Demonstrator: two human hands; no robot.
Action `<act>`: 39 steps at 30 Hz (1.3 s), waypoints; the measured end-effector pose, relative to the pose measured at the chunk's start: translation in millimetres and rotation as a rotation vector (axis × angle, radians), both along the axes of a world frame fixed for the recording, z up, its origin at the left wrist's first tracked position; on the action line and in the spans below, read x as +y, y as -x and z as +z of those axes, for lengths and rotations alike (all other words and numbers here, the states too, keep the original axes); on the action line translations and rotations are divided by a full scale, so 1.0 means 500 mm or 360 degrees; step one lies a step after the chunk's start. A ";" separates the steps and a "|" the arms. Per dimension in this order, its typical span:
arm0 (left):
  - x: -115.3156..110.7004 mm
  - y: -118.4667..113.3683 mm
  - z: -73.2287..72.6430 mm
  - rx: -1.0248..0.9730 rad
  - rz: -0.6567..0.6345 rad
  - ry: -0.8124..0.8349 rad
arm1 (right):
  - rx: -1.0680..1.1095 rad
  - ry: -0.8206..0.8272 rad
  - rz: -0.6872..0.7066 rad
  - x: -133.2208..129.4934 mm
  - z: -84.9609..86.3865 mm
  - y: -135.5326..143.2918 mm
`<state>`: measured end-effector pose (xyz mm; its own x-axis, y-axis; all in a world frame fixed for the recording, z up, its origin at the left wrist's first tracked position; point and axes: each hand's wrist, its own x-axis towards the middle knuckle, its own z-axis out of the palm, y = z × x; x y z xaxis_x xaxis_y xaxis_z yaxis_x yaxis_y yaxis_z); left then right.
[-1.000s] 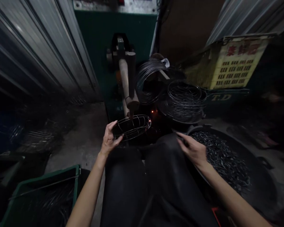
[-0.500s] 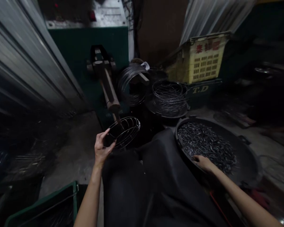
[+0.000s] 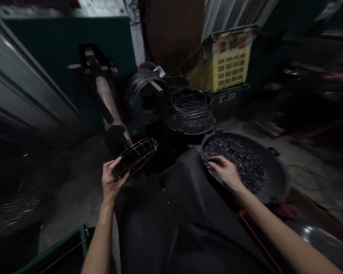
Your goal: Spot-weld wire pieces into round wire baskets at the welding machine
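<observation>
My left hand (image 3: 112, 178) grips the near left rim of a round wire cage (image 3: 140, 152), thumb below and fingers above. The cage is tilted in front of the lower end of a machine arm (image 3: 110, 102), whose tip is partly behind it. Over the near left edge of a wide black basin (image 3: 277, 182) is my right hand (image 3: 224, 171), its thumb and fingers drawn together. Whatever they hold, if anything, is too small to make out. Short bent metal pieces (image 3: 240, 160) heap inside the basin.
Behind stand wire coils (image 3: 193, 112) in a dark pan, a hanging wire coil (image 3: 134, 91) and a yellow crate (image 3: 231, 62). A green crate (image 3: 57, 249) sits low on the left. Another person's hand (image 3: 341, 78) shows at the far right.
My right hand has risen from the basin's near rim and moved left, fingers pinched. My left hand still holds the wire cage by the machine arm. The view has shifted right.
</observation>
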<state>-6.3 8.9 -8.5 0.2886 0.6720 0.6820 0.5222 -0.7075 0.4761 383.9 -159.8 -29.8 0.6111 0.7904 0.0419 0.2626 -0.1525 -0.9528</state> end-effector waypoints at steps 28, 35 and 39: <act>-0.055 -0.086 0.024 0.0245 -0.0232 0.0462 | -0.0813 -0.0055 0.1374 0.184 0.189 0.265; -0.063 -0.068 0.041 0.0153 -0.0242 0.0528 | -0.2063 -0.0451 0.1374 0.198 0.147 0.290; -0.063 -0.056 0.041 0.0112 -0.0245 0.0523 | -0.2290 -0.0866 0.1323 0.204 0.141 0.293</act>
<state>21.5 -22.8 11.8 0.4419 0.7968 0.4120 0.4608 -0.5957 0.6579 237.5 -57.8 40.5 -0.6733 0.5595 0.4834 0.7064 0.6798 0.1970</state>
